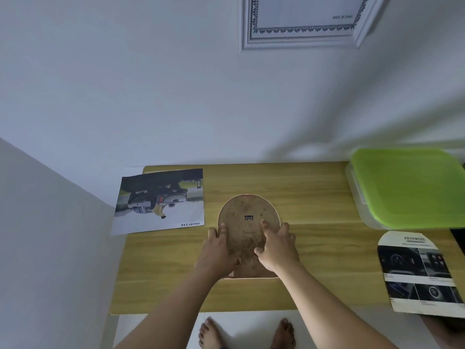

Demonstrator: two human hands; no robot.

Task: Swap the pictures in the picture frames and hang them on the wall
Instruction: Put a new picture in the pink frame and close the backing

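An arch-shaped picture frame (247,222) lies face down on the wooden table (314,260), its stained brown backing and small metal hanger showing. My left hand (219,250) grips its left edge, fingers on the backing. My right hand (275,244) presses on the backing at the right side. A rectangular car picture (159,201) lies flat at the table's left end, overhanging the edge. An arch-cut picture (419,273) with dark car-interior photos rests at the right end. A white rectangular frame (305,21) hangs on the wall above.
A clear box with a green lid (407,187) sits at the back right of the table. The white wall rises right behind the table and a side wall closes in on the left. My bare feet (246,333) stand on the floor by the front edge.
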